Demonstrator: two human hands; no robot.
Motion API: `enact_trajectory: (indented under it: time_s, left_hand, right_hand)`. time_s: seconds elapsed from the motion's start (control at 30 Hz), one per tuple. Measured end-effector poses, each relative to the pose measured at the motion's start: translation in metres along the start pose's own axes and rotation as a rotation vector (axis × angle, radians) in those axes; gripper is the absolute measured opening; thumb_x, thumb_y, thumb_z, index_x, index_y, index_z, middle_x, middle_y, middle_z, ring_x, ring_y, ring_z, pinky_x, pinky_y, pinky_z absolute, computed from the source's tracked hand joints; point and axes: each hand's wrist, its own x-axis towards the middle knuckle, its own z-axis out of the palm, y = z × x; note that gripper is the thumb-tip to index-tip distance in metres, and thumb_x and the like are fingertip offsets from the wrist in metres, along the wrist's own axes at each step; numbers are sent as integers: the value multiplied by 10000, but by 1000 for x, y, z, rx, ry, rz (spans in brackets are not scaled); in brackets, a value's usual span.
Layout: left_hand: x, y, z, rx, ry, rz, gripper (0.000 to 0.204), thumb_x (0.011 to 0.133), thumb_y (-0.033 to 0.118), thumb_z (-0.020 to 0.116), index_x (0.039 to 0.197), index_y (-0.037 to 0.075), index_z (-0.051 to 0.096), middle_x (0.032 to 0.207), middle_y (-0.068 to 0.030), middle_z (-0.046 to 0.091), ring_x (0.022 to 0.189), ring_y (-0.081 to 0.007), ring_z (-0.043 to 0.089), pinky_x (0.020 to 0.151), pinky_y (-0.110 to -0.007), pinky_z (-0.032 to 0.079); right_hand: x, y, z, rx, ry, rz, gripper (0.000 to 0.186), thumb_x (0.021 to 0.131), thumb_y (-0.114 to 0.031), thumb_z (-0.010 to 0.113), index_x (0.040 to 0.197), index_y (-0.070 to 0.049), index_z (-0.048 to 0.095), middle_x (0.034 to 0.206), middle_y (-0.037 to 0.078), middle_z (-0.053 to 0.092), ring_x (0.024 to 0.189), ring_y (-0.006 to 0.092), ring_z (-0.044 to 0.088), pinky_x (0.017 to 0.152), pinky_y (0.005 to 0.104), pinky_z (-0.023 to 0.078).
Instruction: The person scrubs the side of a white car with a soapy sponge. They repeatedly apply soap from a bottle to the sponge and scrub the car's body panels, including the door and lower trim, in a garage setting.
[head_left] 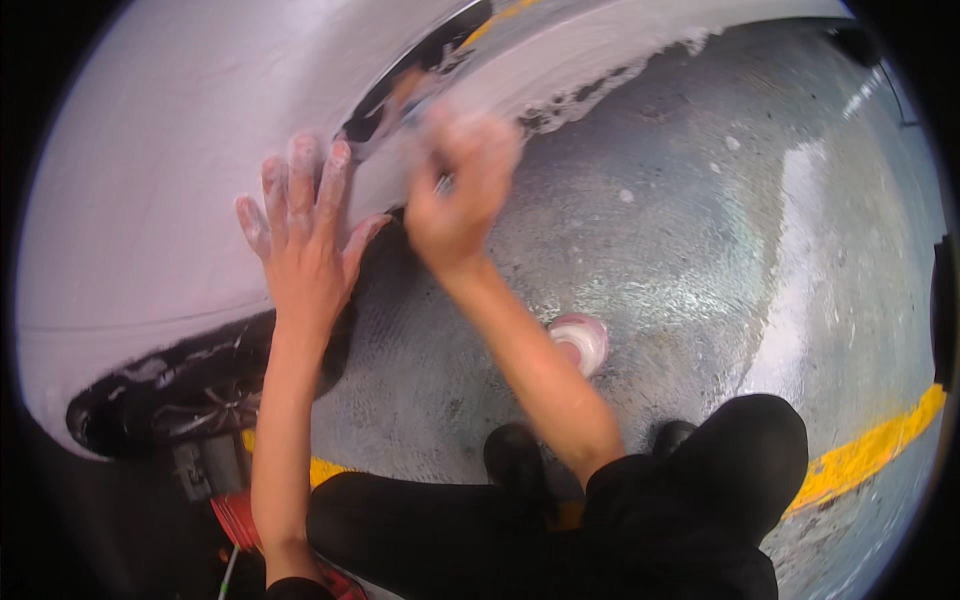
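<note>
My left hand [307, 231] lies on a pale, dusty vehicle body panel [165, 180], fingers spread and whitened at the tips. Beside it, nearer the dark slot [370, 112] along the panel's edge, my right hand [458, 188] is blurred by motion, its fingers curled round something small that I cannot make out. Pale, patchy residue coats the lower edge strip [570, 75]. A round pink-and-white container [577, 335] sits on the floor, partly behind my right forearm.
A dark wheel [215, 400] is under the panel at lower left, near a red object [233, 520] with a thin rod. My bent black-clad legs [420, 530] occupy the bottom. The grey concrete floor [680, 250] bears a white strip [790, 260] and yellow lines [870, 445].
</note>
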Motion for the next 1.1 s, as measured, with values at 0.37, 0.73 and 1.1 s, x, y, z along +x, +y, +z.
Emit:
enact_trajectory:
  time_s: [0.37, 0.73, 1.1]
  left_hand:
    - [-11, -30, -15, 19, 81, -30, 1058, 856, 588, 792, 1718, 260, 273, 1801, -118, 157, 1657, -406, 85, 1237, -745, 74]
    - [-16, -29, -23, -75, 60, -6, 987, 867, 408, 825, 1705, 263, 322, 1794, -81, 207, 1653, -391, 138, 1239, -723, 123]
    - [-29, -37, -32, -66, -31, -54, 1080, 771, 236, 879, 1690, 361, 326, 1778, 35, 256, 1645, -269, 214, 1281, -656, 163]
  right_hand:
    - [-54, -22, 5, 141, -270, -173, 250, 895, -42, 781, 1142, -80, 773, 1017, 65, 637, 1009, 273, 582, 850, 410, 458]
    - [-34, -2, 9, -11, 9, -86, 218, 888, -85, 823, 1103, -104, 790, 1033, 19, 640, 980, 243, 578, 855, 368, 427]
    - [-63, -32, 4, 104, -381, -282, 268, 878, -42, 821, 1141, -76, 787, 978, 35, 638, 948, 211, 582, 807, 382, 456]
